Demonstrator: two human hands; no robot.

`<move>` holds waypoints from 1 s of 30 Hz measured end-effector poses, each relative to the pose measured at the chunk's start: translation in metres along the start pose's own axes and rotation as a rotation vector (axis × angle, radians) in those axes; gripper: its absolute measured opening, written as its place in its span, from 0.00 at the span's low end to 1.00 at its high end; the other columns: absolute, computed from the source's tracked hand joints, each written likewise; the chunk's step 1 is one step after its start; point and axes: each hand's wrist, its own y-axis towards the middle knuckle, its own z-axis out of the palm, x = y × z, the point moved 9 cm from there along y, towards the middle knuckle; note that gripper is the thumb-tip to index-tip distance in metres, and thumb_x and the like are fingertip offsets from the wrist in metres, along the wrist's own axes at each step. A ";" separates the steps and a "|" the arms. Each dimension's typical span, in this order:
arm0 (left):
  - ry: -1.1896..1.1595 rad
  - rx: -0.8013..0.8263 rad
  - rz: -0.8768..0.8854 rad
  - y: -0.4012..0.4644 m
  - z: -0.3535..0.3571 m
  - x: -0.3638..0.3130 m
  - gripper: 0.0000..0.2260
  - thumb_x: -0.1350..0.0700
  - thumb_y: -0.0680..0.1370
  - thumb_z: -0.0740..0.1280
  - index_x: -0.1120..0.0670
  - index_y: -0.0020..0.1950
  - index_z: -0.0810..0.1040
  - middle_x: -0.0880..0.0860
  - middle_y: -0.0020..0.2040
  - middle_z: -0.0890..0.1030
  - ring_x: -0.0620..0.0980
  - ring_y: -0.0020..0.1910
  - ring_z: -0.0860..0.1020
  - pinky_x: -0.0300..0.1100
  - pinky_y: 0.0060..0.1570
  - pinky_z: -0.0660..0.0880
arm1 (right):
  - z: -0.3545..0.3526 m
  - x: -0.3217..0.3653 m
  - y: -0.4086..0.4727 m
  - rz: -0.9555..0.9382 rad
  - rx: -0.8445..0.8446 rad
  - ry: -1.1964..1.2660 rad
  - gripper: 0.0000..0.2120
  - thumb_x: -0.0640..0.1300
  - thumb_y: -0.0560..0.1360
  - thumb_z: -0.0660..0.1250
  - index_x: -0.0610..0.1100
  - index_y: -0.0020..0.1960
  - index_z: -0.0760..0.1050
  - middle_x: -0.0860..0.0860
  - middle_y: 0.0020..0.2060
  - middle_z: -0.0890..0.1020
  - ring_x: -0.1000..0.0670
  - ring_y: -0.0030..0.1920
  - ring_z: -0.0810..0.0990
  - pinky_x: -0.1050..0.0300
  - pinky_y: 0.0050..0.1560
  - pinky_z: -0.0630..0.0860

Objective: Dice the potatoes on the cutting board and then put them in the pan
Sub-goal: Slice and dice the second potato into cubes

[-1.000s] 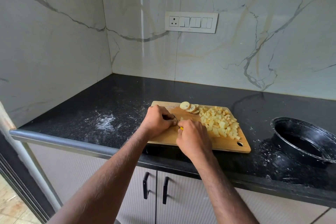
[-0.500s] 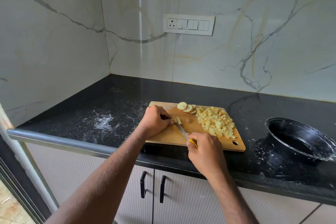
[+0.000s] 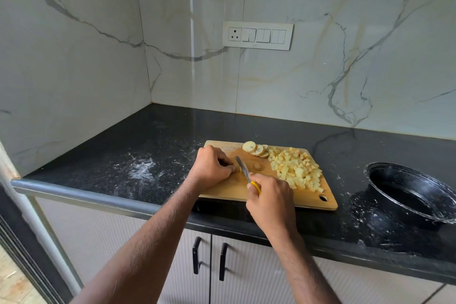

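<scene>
Gripping knife [image 3: 243, 170], right hand [image 3: 270, 201]; left hand [image 3: 211, 165] pinching potato piece [image 3: 239, 169]

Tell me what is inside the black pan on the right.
The round black metal pan shows only its dark inner wall and floor; no potato pieces are visible in it. Its right side is cut off by the frame, so that part cannot be checked.
</scene>
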 end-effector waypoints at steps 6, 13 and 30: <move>-0.008 0.010 0.010 -0.001 0.001 -0.001 0.03 0.58 0.70 0.78 0.53 0.43 0.88 0.45 0.38 0.83 0.42 0.38 0.80 0.30 0.38 0.74 | 0.003 0.003 -0.002 -0.010 0.029 -0.047 0.13 0.44 0.76 0.71 0.47 0.60 0.83 0.53 0.52 0.86 0.50 0.51 0.84 0.55 0.53 0.82; -0.025 0.017 0.011 0.002 0.001 0.001 0.05 0.58 0.69 0.79 0.52 0.43 0.88 0.45 0.38 0.84 0.41 0.38 0.80 0.28 0.39 0.73 | 0.004 0.007 0.004 -0.022 0.079 -0.091 0.13 0.45 0.78 0.69 0.48 0.62 0.82 0.54 0.54 0.86 0.52 0.51 0.84 0.61 0.51 0.78; -0.025 0.018 0.004 0.003 0.001 0.001 0.03 0.59 0.69 0.79 0.53 0.41 0.88 0.43 0.36 0.81 0.38 0.38 0.79 0.23 0.39 0.70 | 0.035 0.014 0.028 -0.001 0.190 -0.218 0.07 0.42 0.78 0.67 0.49 0.53 0.81 0.50 0.46 0.84 0.48 0.44 0.81 0.55 0.39 0.80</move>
